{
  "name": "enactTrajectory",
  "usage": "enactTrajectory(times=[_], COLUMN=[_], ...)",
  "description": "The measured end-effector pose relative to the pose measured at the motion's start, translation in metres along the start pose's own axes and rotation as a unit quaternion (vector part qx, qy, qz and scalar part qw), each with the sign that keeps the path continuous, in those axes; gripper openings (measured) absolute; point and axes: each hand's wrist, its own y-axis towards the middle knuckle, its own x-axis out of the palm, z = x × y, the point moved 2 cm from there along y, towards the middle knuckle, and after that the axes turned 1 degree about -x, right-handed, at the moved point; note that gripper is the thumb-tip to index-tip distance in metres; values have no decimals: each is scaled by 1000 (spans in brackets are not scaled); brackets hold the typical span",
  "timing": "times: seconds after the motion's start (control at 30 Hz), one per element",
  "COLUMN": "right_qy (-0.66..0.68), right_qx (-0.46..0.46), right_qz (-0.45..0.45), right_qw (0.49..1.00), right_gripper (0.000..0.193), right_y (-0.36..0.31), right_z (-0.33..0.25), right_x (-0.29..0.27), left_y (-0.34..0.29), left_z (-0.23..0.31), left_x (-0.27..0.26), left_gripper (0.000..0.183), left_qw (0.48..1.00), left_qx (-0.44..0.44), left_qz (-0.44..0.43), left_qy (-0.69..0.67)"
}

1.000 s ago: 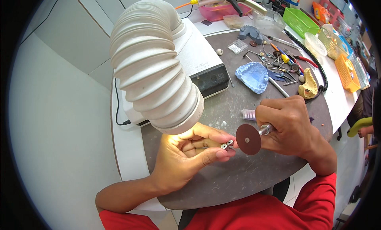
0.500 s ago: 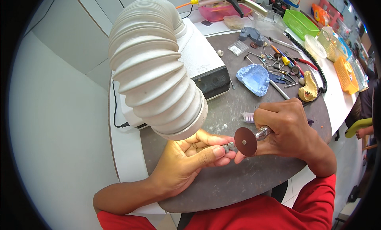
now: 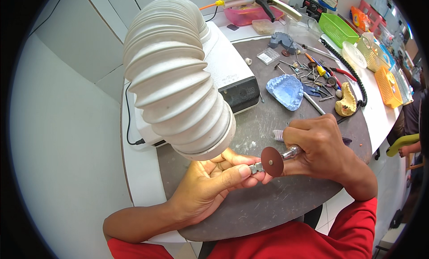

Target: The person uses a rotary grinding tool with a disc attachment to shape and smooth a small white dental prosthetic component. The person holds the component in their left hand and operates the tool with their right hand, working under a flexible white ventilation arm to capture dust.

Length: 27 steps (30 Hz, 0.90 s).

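Between thumb and fingers my left hand (image 3: 214,178) pinches a small grey metal dental piece (image 3: 256,168), shaped like joined tooth crowns. My right hand (image 3: 318,145) is closed around a silver rotary handpiece (image 3: 291,152). A thin brown cutting disc (image 3: 272,161) is mounted on its tip. The disc stands right beside the dental piece; whether they touch I cannot tell. Above my left hand hangs the open end of a white ribbed suction hose (image 3: 203,145), which hides part of the fingers. Behind my right hand shows part of a small brush (image 3: 278,135).
A white box-shaped machine (image 3: 237,91) stands under the hose. On the grey work board (image 3: 250,214) lie a blue dental cast (image 3: 286,91), a yellow dental cast (image 3: 346,100) and many scattered burs (image 3: 319,78). Plastic baskets (image 3: 338,29) line the right side, where another person's hand (image 3: 409,149) shows.
The disc and my right hand have shifted slightly left, closer to my left hand. The dental piece has turned a little in my left fingers.
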Motion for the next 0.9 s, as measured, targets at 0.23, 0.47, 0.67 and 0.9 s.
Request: enactTrajectory(times=[0.23,0.47,0.67,0.9], right_qy=[-4,-13,-10,-3], right_qx=[1,0,3,3], right_qz=[-10,-13,-13,-7], right_qw=[1000,1000,1000,1000], right_gripper=[57,58,58,59], right_y=[1,1,1,1], right_z=[-1,-1,-1,-1], right_x=[-1,0,0,0], left_y=[0,0,0,1], left_z=[2,0,1,-1], left_x=[2,1,2,-1], left_gripper=[6,5,5,6], left_qw=[1000,1000,1000,1000], left_qx=[1,0,6,13], left_qz=[-11,1,-9,-22], left_qy=[-7,3,8,0])
